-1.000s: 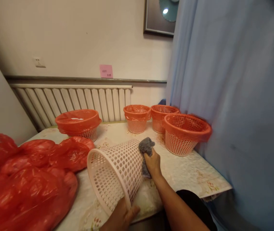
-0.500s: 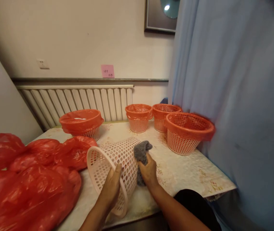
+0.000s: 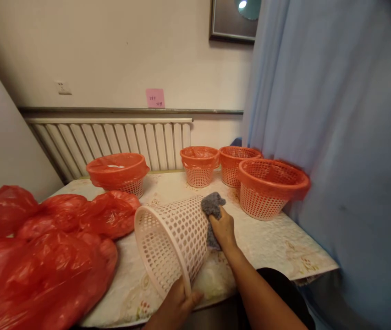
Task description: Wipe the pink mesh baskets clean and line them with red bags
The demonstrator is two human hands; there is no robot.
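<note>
A pink note (image 3: 155, 98) on the wall (image 3: 112, 59), just above the pipe (image 3: 112, 110) that runs over the radiator (image 3: 129, 142), carries the only writing in view. It bears two short rows of dark handwriting (image 3: 152, 98): the upper row sits toward the left, the lower one toward the bottom right corner. The marks (small and soft-edged, perhaps characters, perhaps digits) are too blurred to read with certainty.

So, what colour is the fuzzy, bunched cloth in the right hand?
Grey: the fuzzy, bunched cloth shows best in the head view.
</note>
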